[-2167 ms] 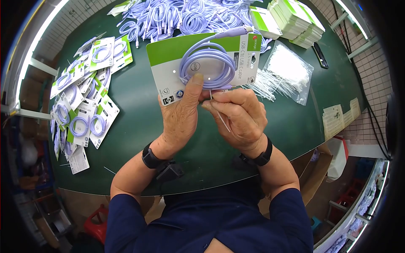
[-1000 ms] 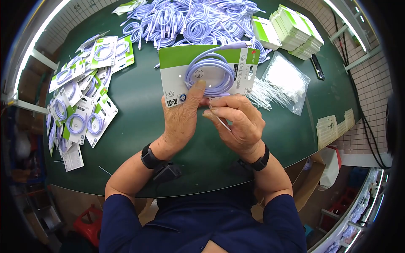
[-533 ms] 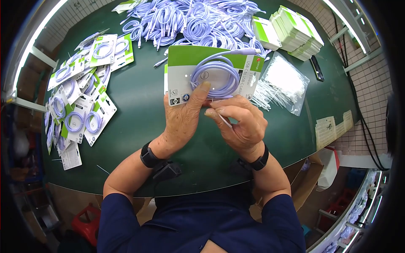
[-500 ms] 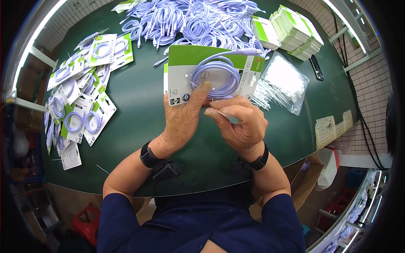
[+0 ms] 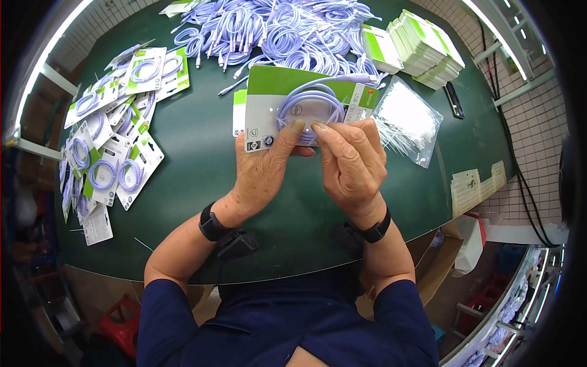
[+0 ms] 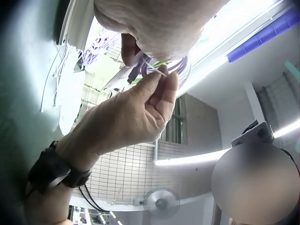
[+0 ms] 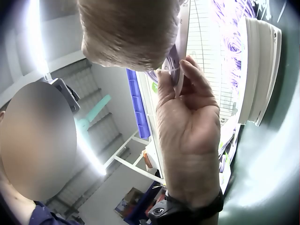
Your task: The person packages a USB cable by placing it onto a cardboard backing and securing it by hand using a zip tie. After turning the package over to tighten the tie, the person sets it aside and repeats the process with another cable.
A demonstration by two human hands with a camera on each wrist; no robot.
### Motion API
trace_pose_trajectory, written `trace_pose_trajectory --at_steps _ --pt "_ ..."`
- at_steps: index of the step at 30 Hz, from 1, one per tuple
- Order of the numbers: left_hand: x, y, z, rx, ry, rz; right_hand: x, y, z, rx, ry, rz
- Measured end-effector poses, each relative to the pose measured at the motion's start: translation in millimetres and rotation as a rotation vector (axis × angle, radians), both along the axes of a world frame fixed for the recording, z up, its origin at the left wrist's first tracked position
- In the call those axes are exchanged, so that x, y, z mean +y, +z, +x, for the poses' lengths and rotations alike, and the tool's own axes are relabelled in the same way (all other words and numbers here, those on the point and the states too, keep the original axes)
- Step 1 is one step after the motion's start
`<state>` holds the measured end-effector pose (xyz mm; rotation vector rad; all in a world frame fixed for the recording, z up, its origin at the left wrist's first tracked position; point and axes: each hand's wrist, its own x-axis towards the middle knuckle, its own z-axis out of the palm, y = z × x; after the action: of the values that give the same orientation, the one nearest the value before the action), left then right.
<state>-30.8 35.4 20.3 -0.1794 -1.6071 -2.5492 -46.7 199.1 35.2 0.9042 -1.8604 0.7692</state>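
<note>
My left hand (image 5: 263,174) grips a printed packaging card (image 5: 262,104), thumb on the front. Coiled on that card is a lilac USB-C cable (image 5: 334,101), one plug (image 5: 353,79) pointing along the green top band. Part of a second card (image 5: 239,113) shows behind its left edge. With thumb and forefinger my right hand (image 5: 354,162) pinches a thin white cable tie (image 6: 155,68) at the coil's lower side. In the right wrist view, the tie (image 7: 174,69) crosses the strands. The backs of the fingers hide most of it in the head view.
Carded cables (image 5: 101,140) lie heaped at the left of the green table (image 5: 202,147). A mound of loose lilac cables (image 5: 287,37) fills the back, with stacked cards (image 5: 422,49) to its right. A bag of cable ties (image 5: 406,119) and a black cutter (image 5: 454,100) lie at the right.
The right hand has risen from below the card's lower edge onto the front of the coil, close to the left thumb. The tie's tail, earlier visible below the fingers, is now hidden in the head view.
</note>
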Motion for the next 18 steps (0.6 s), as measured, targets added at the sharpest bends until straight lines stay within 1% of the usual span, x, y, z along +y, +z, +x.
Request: trace_pose_trajectory --at_steps 7,10,15,18 --pt "0.8 1.5 5.4 0.002 -0.031 -0.043 5.9 1.6 7.8 -0.031 0.030 0.017" --pt "1.3 5.0 8.2 0.044 -0.002 -0.018 7.8 5.6 12.3 -0.038 0.048 0.036" --pt "1.1 11.3 10.9 0.042 0.015 -0.027 10.4 7.9 16.8 -0.022 0.074 0.059" --pt "2.3 14.8 10.7 0.058 0.020 0.056 9.9 6.4 19.4 -0.015 0.095 0.043"
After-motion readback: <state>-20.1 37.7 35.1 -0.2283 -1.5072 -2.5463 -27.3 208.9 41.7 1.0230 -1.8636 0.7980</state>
